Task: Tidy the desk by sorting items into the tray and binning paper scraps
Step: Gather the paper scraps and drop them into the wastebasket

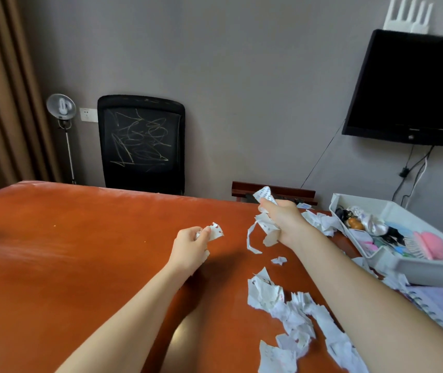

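My left hand (189, 247) is raised over the middle of the orange-brown desk (66, 265), pinching a small torn paper scrap (215, 231) between thumb and fingers. To its right, my right hand (285, 220) is clenched around a bunch of crumpled paper scraps (264, 224); strips hang from the fist. More torn white scraps (293, 316) lie heaped on the desk under my right forearm, one small piece (279, 260) lies alone, and another pile (321, 222) sits by the white tray (430, 270). No bin is in view.
The tray at the desk's right edge holds a pink hairbrush (430, 246), hair ties and small trinkets. A spiral notebook (441, 305) lies in front of it. Behind the desk stand a black chair (142, 144), a floor fan (61, 106) and a wall-mounted TV (411, 87).
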`<state>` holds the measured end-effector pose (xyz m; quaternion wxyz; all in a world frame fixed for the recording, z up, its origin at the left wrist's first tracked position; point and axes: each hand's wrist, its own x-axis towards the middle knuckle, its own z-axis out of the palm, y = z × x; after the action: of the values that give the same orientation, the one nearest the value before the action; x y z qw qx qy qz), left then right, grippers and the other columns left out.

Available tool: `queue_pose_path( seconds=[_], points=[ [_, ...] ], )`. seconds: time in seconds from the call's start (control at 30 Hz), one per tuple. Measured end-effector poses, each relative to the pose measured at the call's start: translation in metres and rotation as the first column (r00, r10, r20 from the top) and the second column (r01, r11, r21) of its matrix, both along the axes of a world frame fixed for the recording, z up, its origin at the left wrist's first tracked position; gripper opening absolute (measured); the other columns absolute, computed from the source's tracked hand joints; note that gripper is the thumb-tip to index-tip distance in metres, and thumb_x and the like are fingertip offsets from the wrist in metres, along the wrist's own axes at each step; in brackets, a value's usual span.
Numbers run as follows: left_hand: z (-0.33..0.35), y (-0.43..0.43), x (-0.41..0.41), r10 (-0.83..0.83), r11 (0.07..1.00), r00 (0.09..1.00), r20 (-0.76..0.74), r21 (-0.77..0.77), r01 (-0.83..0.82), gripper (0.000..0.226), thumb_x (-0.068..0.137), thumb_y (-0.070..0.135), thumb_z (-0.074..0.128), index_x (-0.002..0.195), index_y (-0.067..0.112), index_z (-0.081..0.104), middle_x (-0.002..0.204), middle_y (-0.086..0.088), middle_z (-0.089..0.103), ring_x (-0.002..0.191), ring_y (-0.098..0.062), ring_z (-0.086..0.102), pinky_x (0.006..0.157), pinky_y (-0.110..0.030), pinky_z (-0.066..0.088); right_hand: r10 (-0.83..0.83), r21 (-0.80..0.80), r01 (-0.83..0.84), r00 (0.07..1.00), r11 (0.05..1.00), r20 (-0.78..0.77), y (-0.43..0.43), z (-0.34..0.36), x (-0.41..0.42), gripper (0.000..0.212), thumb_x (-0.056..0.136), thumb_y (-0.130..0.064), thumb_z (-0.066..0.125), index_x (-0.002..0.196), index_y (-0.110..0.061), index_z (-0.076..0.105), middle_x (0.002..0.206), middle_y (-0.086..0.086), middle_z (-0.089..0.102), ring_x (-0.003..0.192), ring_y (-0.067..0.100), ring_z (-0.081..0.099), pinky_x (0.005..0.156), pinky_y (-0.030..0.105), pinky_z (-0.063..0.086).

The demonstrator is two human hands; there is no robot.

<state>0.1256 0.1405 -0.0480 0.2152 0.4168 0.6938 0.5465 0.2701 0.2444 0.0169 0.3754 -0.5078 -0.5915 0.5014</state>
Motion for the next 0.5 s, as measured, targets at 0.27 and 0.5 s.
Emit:
queue_pose_path(
  seconds=[0.27,0.5],
  points=[
    [0.043,-0.047,-0.026,0.034,0.996,0.994,-0.101,0.084,-0.026,0.041,0.1,0.03,0.04,0.092,-0.005,0.06,0.054,-0.004,0.041,0.029,-0.004,0.037,0.031,-0.011,0.028,0.141,0.027,-0.139,0.987,0.99,-0.081,-0.049,0.025,-0.039,0.011,0.093,-0.027,0.057,0.095,-0.016,0.061,0.091,0.001,0.064,0.082,0.02,0.061,0.063,0.028,0.047],
    [0.065,-0.123,-0.071,0.112,0.991,0.959,-0.26,0.106,-0.087,0.035,0.098,0.034,0.043,0.074,0.014,0.057,0.063,-0.004,0.052,0.051,-0.01,0.049,0.042,-0.017,0.038,0.299,0.012,-0.3,0.947,0.954,-0.119,-0.108,0.033,-0.096,0.018,0.093,-0.025,0.057,0.092,-0.009,0.064,0.083,0.005,0.06,0.076,0.019,0.059,0.067,0.03,0.047]
  ],
)
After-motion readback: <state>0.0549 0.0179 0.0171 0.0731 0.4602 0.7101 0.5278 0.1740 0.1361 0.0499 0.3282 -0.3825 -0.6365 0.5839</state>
